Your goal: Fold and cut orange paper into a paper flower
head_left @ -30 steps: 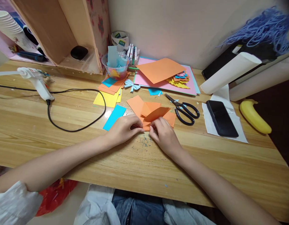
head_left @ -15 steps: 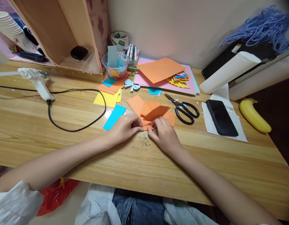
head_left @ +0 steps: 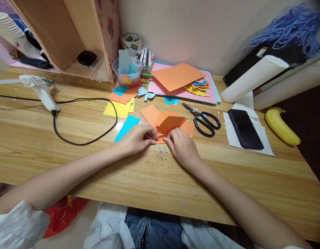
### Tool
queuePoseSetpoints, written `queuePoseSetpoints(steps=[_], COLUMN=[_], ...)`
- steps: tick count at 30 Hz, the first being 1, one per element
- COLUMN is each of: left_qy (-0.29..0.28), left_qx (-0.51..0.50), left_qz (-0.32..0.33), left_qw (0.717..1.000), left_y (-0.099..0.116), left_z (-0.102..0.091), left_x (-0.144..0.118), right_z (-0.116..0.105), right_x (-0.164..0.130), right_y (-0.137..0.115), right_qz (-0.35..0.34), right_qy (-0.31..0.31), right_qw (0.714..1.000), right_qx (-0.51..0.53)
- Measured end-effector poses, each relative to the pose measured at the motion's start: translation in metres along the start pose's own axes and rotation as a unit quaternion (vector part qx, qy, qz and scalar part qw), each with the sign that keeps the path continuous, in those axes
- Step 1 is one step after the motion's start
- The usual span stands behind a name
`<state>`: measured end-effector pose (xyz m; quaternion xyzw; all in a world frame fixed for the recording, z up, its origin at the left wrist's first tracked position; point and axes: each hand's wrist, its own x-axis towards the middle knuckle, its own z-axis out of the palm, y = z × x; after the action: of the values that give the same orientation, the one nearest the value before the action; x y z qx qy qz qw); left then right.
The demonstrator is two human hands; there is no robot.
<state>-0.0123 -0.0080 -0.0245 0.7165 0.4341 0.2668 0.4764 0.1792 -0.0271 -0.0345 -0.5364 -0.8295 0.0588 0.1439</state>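
An orange paper lies partly folded on the wooden desk, one flap standing up. My left hand pinches its near left edge with thumb and fingers. My right hand pinches the near edge just to the right, fingertips close to those of the left hand. A blue paper strip lies flat beside my left hand.
Black scissors lie right of the paper. A phone rests on white paper, a banana beyond it. A glue gun with a looping black cord sits left. Coloured paper stacks and a plastic cup stand behind.
Both hands have shifted slightly away from me along the paper's near edge, and the raised orange flap has folded a little lower and farther back.
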Motion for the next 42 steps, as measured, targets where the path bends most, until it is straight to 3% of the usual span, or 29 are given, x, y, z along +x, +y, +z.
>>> queuePoseSetpoints(steps=[7,13,17,22,30,33,38,42], left_qy=[-0.053,-0.062,-0.023,0.059,0.036,0.039,0.048,0.052], left_qx=[-0.028,-0.036,-0.039,0.01,0.073,0.11,0.136,0.142], left_qz=[-0.033,-0.037,-0.054,-0.022,0.02,0.042,0.052,0.057], left_qw=[0.998,0.997,0.997,0.998,0.996,0.992,0.988,0.987], left_y=[0.001,0.003,0.002,0.0,0.005,0.005,0.003,0.003], left_z=[-0.011,-0.014,-0.005,0.009,0.006,0.006,0.009,0.011], left_x=[0.004,0.005,0.005,0.002,0.001,-0.001,-0.003,-0.003], right_z=[0.001,-0.001,-0.002,-0.002,-0.002,-0.008,-0.013,-0.016], right_x=[0.0,-0.001,0.0,0.0,-0.002,-0.002,0.001,0.001], right_y=[0.001,0.002,0.002,0.002,0.004,0.01,0.023,0.024], right_qz=[-0.009,-0.02,-0.02,-0.012,-0.023,-0.087,-0.264,-0.315], right_qy=[0.013,0.017,0.011,0.001,0.017,0.026,0.034,0.042], right_qw=[1.0,0.999,0.999,0.999,0.998,0.991,0.96,0.947], right_qx=[0.01,0.035,0.045,0.035,0.063,0.103,0.082,0.048])
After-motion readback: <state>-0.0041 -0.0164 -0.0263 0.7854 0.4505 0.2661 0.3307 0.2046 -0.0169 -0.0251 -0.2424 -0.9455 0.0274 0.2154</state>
